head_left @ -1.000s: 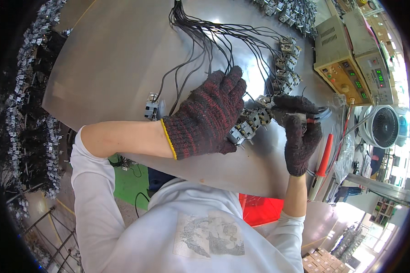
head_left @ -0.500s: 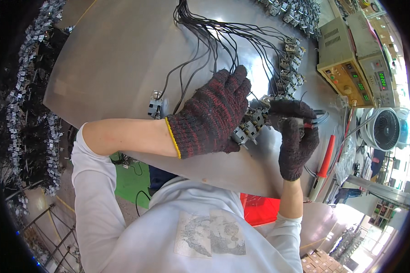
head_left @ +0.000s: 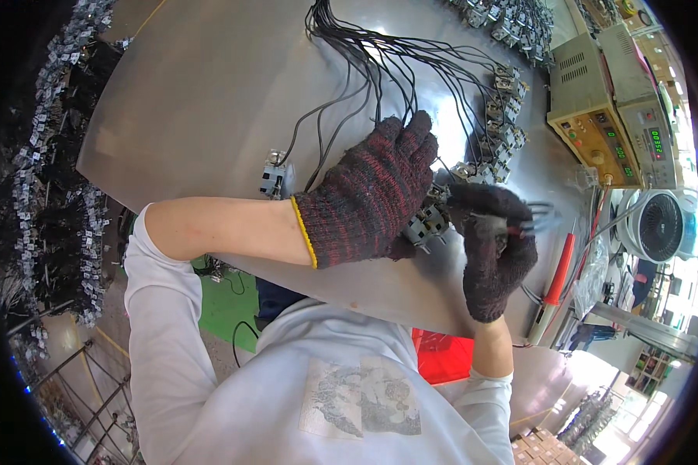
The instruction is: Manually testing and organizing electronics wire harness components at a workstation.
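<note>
My left hand [head_left: 372, 194], in a dark knitted glove with red flecks and a yellow cuff, lies over a row of small metal-and-black electrical connectors [head_left: 426, 224]. Its fingers stretch forward beside the black cables [head_left: 364, 43]; the thumb, partly hidden, is by the row's near end. My right hand [head_left: 495, 246], gloved too, is closed around a test lead [head_left: 514, 230] with a red part, and grey wires blur out behind it. Its fingertips are at the right side of the row; the lead's tip is hidden. One cabled connector [head_left: 274, 174] lies apart, left of my left hand.
Test instruments [head_left: 593, 132] with green digits stand at the right, near a fan [head_left: 659, 222]. A red-handled probe [head_left: 559, 270] sits at the table's right edge. More connectors [head_left: 504, 27] are heaped at the far right. Racks hung with parts [head_left: 35, 178] stand left.
My right hand has moved slightly left and nearer to me along the row, with the lead in it. My left hand stays on the connectors. The green digits on the instruments differ.
</note>
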The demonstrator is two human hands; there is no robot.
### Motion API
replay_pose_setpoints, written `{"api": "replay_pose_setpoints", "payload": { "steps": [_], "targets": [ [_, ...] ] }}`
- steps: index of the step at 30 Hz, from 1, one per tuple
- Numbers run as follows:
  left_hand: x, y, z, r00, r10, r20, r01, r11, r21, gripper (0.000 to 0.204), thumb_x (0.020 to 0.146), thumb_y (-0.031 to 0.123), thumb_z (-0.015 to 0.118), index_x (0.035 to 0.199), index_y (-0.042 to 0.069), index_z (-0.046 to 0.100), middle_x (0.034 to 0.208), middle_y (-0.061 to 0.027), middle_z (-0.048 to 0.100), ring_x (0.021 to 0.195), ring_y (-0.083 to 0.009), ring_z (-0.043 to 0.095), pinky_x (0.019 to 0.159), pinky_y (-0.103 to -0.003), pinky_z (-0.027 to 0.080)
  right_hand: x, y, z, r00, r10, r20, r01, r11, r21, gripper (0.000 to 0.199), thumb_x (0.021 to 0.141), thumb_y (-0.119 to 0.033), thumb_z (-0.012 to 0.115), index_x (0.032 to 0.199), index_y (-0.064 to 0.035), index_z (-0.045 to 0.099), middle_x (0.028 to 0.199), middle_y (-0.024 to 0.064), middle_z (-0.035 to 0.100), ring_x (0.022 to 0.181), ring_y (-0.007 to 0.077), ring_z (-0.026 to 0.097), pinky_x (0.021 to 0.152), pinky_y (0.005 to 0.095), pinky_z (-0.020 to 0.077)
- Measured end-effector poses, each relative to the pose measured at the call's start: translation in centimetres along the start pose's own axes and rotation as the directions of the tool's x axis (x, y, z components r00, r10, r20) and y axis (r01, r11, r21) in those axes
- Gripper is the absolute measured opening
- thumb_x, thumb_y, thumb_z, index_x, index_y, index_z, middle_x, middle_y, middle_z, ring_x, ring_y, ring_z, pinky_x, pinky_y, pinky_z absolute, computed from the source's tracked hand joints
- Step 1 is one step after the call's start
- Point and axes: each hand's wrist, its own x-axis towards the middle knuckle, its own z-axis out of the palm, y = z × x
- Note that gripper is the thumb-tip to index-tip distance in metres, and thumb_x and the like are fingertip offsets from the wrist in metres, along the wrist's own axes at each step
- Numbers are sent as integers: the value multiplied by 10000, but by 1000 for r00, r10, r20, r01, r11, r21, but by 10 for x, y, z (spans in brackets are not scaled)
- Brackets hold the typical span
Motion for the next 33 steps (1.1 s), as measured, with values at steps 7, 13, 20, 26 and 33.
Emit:
{"api": "replay_pose_setpoints", "payload": {
  "steps": [7,13,20,26,33],
  "targets": [
    [2,3,-4,996,-8,88,10,1000,-21,729,785,626,719,1163,3,743,1484,-222,548,1500,-417,367,1230,-535,303,2,-11,3,997,82,13,-83,965,247,330,1020,-146,695,1284,52,691,1214,175,760,1071,244,739,947,377,597],
    [0,6,4,999,-16,31,15,999,33,677,824,538,702,1226,-6,717,1485,-214,564,1533,-409,347,1243,-541,292,0,-29,1,990,96,105,-116,972,204,337,1019,-134,697,1288,69,685,1156,190,772,1034,245,754,911,371,619],
    [-2,2,2,999,-35,17,36,999,-37,679,834,514,702,1263,-11,697,1487,-224,551,1517,-419,367,1247,-559,292,10,-26,15,970,196,145,-222,955,196,313,962,-25,756,1264,39,709,1172,142,794,1062,187,738,974,349,574],
    [8,0,-9,998,7,-57,-12,996,-86,838,742,582,780,1305,-25,649,1465,-229,543,1502,-427,383,1233,-580,315,12,-26,7,983,169,65,-178,967,184,245,1012,-84,690,1226,34,683,1128,132,770,1084,215,723,981,394,570],
    [-17,-59,-92,919,373,132,-299,874,-384,900,770,653,789,1412,44,622,1476,-202,561,1440,-456,458,1203,-617,358,15,-19,24,951,196,240,-230,966,121,420,952,-134,768,1320,15,630,1135,109,733,1036,227,712,914,365,567]
  ]
}}
